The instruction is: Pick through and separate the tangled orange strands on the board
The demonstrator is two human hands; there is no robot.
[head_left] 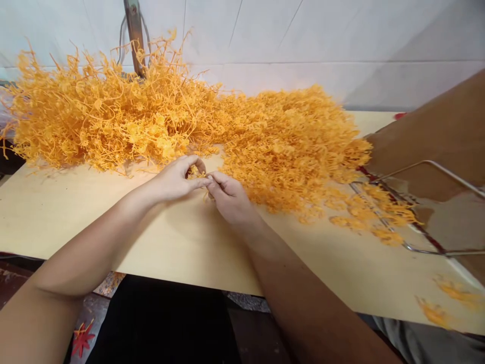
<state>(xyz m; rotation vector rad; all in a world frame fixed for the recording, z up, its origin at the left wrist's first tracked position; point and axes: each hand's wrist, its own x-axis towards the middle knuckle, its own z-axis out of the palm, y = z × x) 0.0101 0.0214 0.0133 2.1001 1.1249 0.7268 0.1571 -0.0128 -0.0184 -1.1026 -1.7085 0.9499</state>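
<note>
My left hand (182,178) and my right hand (229,197) meet over the pale table (182,237), fingertips touching. Between them is a small orange sprig (195,172), partly hidden by the fingers. The left thumb and forefinger curve around it in a pinch. The right thumb and forefinger are pressed together at its lower end. Behind my left hand rises a tall tangled heap of orange artificial sprigs (113,111). A denser, flatter pile of orange sprigs (288,146) lies just behind and right of my right hand.
At the right stand a metal wire frame (450,177) and a brown cardboard piece (428,131). Loose orange bits (435,311) lie near the front right edge. A metal post (134,35) rises behind the heap, before a white wall. Below left is a red leaf (82,339).
</note>
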